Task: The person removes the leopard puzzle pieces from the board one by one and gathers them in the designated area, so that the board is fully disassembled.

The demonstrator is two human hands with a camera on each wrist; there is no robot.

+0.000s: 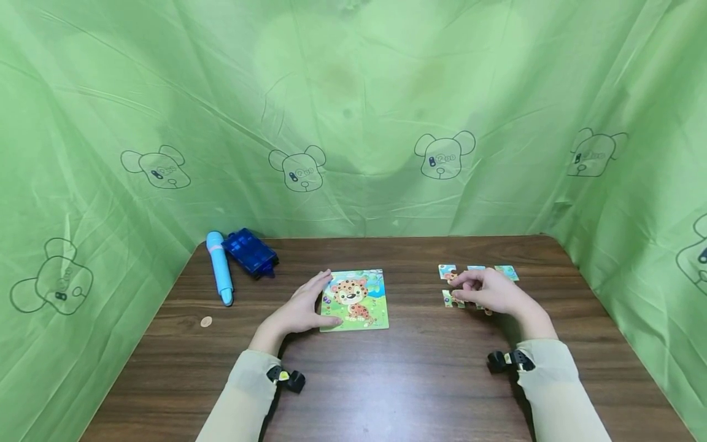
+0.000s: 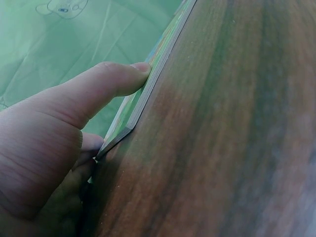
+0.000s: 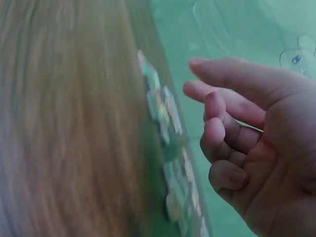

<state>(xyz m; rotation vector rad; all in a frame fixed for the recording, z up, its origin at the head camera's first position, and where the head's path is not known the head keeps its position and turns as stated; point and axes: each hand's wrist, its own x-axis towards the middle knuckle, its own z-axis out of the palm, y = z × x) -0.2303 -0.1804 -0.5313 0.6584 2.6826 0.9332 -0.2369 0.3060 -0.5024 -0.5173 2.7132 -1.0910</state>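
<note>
A square picture board (image 1: 359, 310) with a spotted leopard cub lies on the table in the head view. My left hand (image 1: 301, 310) rests at its left side, the thumb on the lower left of the picture and the fingers reaching along to the upper left corner. The left wrist view shows that thumb (image 2: 116, 79) lying across the board's edge (image 2: 140, 106). Over at the right, my right hand (image 1: 494, 291) hovers over several jigsaw pieces (image 1: 507, 272), partly covering them. Its fingers are loosely bent, with nothing between thumb and index finger in the right wrist view.
A light-blue microphone-shaped toy (image 1: 220, 267) and a dark-blue translucent packet (image 1: 250, 252) lie at the table's back left. A small round tan disc (image 1: 206, 321) sits nearer. Green curtains (image 1: 364, 123) enclose the table (image 1: 386, 393) at the back and sides.
</note>
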